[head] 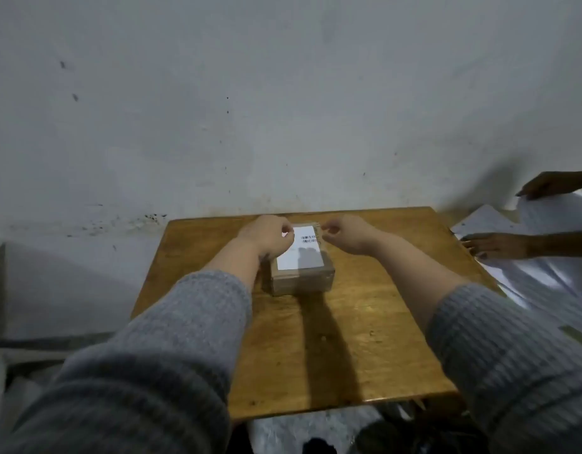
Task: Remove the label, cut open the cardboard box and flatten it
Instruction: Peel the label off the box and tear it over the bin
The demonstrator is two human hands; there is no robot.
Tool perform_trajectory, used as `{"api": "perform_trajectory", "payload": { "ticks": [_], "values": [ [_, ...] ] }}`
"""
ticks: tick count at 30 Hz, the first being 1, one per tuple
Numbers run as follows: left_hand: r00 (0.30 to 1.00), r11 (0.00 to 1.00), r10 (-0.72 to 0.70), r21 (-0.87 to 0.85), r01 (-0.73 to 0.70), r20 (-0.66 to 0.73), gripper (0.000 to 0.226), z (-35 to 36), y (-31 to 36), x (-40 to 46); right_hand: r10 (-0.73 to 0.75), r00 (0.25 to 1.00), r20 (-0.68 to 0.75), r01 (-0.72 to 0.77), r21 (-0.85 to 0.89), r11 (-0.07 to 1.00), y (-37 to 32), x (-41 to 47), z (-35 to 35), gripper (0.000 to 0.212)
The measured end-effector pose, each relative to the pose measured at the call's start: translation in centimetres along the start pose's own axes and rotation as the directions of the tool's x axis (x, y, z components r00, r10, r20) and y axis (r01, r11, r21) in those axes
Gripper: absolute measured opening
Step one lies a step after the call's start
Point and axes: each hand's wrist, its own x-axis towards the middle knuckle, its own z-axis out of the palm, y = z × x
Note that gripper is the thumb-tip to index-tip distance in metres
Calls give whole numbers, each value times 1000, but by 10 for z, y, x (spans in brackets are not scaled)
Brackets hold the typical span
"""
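Note:
A small brown cardboard box sits closed on the far middle of a wooden table. A white label with barcodes covers most of its top. My left hand rests over the box's far left corner, fingers curled at the label's edge. Beside the far right corner, my right hand hovers with thumb and fingers pinched together. Whether either hand actually grips the label is unclear. Grey knitted sleeves cover both forearms.
A grey wall stands right behind the table. At the right, another person's two hands handle white sheets on a surface next to the table's right edge. The floor and dark objects show below the near edge.

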Motion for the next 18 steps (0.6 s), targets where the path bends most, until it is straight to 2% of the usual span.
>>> {"api": "perform_trajectory", "payload": {
  "ticks": [4, 6, 12, 18],
  "values": [
    [989, 997, -67, 39, 62, 129, 45, 31, -17, 10, 13, 999, 47, -14, 12, 1000, 19, 13, 18, 36],
    [985, 996, -78, 63, 70, 151, 55, 46, -24, 11, 4, 999, 39, -6, 34, 999, 26, 20, 27, 30],
    [980, 983, -166, 92, 157, 105, 82, 86, -31, 26, 51, 997, -53, -41, 170, 985, 47, 75, 48, 28],
    [977, 970, -209, 122, 211, -31, 106, 114, -39, 35, 63, 989, -133, -33, 220, 975, 55, 120, 56, 18]
  ]
}}
